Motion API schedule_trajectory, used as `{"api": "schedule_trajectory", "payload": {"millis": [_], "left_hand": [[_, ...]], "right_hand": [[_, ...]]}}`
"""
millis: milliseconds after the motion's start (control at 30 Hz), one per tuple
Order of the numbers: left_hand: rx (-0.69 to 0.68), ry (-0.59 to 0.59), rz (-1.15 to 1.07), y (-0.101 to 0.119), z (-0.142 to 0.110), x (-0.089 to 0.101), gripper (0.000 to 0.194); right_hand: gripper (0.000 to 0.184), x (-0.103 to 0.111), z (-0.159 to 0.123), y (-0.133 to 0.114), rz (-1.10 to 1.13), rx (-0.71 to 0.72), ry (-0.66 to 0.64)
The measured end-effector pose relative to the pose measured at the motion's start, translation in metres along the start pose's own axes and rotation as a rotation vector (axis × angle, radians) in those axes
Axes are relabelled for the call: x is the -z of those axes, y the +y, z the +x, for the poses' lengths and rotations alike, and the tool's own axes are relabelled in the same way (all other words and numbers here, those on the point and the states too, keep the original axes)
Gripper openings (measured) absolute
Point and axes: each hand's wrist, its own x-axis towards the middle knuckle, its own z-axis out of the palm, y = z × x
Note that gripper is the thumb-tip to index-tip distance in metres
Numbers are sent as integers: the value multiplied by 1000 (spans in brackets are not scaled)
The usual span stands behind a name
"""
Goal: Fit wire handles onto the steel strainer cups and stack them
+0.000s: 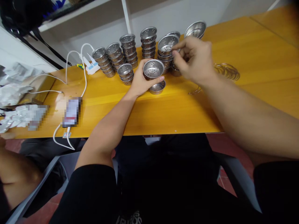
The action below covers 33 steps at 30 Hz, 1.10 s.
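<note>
My left hand [142,78] is wrapped round a round perforated metal cup [153,69], its thumb along the near side. A shallow perforated cup [157,88] shows just below that hand on the table. My right hand [195,59] is raised in front of a stack of wider perforated cups [167,46]. Its thumb and index finger are pinched close to the stack's right side in the picture. Whether they grip a rim or something small is hidden. A short stack of small cups [125,73] stands left of my left hand.
Taller cup stacks [128,46] line the back of the yellow table [98,115]. Thin copper-coloured rings [226,71] lie on the right, partly behind my forearm. At left are a phone [72,112] with a white cable, a power strip [92,67], plastic bags [17,87] and another person's arm [18,177].
</note>
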Motion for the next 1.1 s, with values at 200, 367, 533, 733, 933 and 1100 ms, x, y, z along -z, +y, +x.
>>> {"api": "schedule_trajectory", "payload": {"millis": [200, 367, 533, 733, 933, 1100], "left_hand": [[-8, -19, -35, 2, -1, -1, 104], [11, -36, -7, 1, -2, -4, 104], [-34, -82, 33, -2, -5, -7, 106], [-25, -80, 13, 1, -5, -8, 109], [9, -88, 39, 6, -5, -8, 113], [13, -89, 28, 16, -4, -4, 112]], "right_hand": [[38, -10, -2, -5, 140, -36, -108], [41, -18, -2, -10, 206, -55, -109], [34, -26, -1, -6, 239, -57, -107], [32, -29, -1, -6, 237, -60, -98], [38, -30, -1, -8, 270, -89, -81], [38, -36, -2, -8, 282, -99, -60]]}}
